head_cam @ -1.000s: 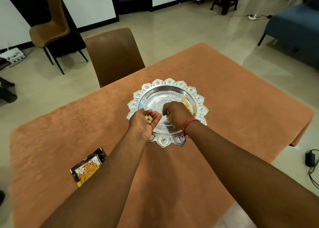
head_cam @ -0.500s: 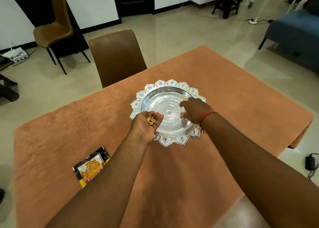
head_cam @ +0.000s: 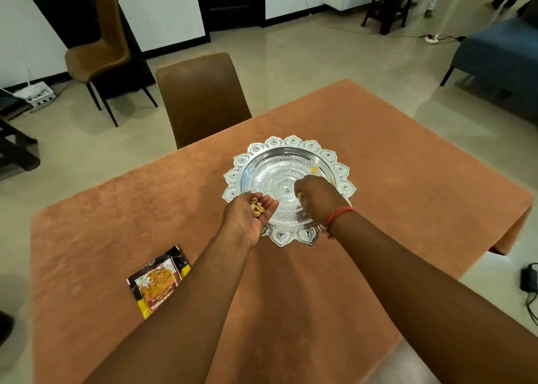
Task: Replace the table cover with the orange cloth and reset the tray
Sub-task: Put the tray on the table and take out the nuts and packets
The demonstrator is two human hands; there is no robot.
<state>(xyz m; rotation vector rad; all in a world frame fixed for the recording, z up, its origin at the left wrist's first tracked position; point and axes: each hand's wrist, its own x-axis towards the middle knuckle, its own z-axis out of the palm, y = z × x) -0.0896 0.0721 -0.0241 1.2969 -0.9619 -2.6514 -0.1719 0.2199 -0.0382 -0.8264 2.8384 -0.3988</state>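
Note:
The orange cloth (head_cam: 407,180) covers the whole table. On it, at the middle, sits an ornate silver tray (head_cam: 291,143) with a petal-shaped rim. My left hand (head_cam: 250,217) is held palm up over the tray's near left rim, cupping several pistachio nuts (head_cam: 256,207). My right hand (head_cam: 316,199) hovers over the tray's right half with its fingers curled downward, pinching a small pale nut at its fingertips. One yellow piece (head_cam: 314,169) lies inside the tray beyond that hand.
A snack packet (head_cam: 158,280) lies on the cloth at the near left. A brown chair (head_cam: 203,98) stands against the table's far side, another one (head_cam: 102,52) by the wall. A blue sofa (head_cam: 500,60) is at the right.
My right hand went from beside the left palm out to the tray's right side, and now draws back a little toward the left hand. The left hand has stayed put with its nuts.

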